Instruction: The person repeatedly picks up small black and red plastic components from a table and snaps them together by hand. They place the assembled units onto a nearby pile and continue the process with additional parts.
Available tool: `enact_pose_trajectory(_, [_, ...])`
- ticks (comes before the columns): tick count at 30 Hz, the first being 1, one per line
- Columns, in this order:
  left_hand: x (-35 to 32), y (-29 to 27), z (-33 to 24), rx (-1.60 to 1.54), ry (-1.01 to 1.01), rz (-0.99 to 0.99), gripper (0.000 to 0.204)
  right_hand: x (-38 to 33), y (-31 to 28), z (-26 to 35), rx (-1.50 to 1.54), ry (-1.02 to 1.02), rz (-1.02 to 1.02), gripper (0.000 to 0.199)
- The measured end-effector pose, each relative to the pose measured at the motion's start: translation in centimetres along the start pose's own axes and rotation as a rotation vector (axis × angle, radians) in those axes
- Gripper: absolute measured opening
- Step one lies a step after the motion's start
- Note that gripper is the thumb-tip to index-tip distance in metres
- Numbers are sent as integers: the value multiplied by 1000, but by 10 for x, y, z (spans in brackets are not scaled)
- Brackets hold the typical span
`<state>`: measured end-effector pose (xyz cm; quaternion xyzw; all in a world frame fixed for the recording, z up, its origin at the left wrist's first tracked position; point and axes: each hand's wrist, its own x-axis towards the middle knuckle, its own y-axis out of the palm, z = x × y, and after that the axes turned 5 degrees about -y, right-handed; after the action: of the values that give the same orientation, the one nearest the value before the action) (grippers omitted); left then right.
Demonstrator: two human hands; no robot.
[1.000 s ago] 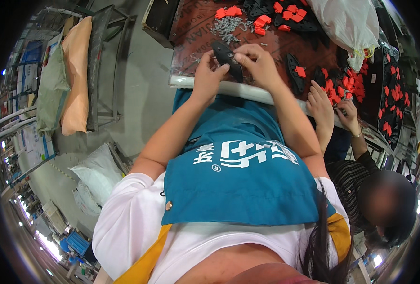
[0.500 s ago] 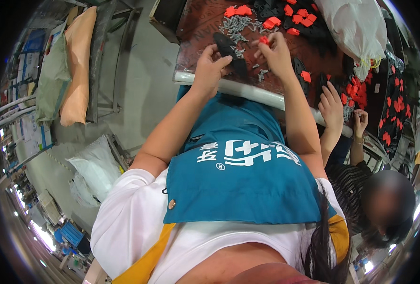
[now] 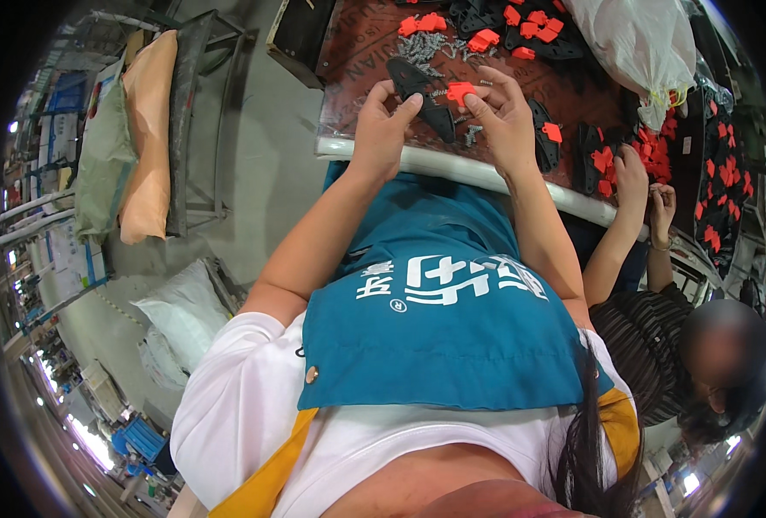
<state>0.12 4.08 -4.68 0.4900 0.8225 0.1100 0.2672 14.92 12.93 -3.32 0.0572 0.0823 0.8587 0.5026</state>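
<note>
My left hand [image 3: 379,134] pinches a long black plastic part [image 3: 436,119] with pointed ends, tilted over the table's near edge. Close to its right side, my right hand [image 3: 507,125] holds a small orange-red plastic clip [image 3: 460,91] between thumb and fingers. A narrow gap shows between clip and black part. Small metal springs [image 3: 424,50] lie in a heap beyond my hands, and a few loose springs [image 3: 473,134] are below the clip. To the right of my right hand rests another black part [image 3: 542,155] with an orange-red clip [image 3: 552,132] on it.
More orange-red clips [image 3: 538,30] and black parts lie at the table's far side, beside a white plastic bag [image 3: 638,43]. On the right, a co-worker's hand [image 3: 631,180] handles small parts. A white roll edge [image 3: 435,161] borders the brown table [image 3: 348,95]. Sacks [image 3: 150,138] stand at left.
My right hand has turned and brought the orange-red clip left and down, nearer the black part. The black part is still in my left hand. The co-worker's hand has moved right.
</note>
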Motion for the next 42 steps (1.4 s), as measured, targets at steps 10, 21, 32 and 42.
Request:
enact_pose_trajectory(10, [-9,4,-9,184,87,135,21,-12,9,9,-26,41,-17,23])
enact_pose_trajectory(21, [-5,-4,-17,306,88,233,24,-17,16,12,-227,-32,-33,21])
enact_pose_trajectory(32, [-2,-14,-22,280,-3,343,28,-21,16,2,-228,-57,-57,16])
enact_pose_trajectory(42, [3,-17,-12,253,-3,383,29,-27,20,5,-234,-27,10,16])
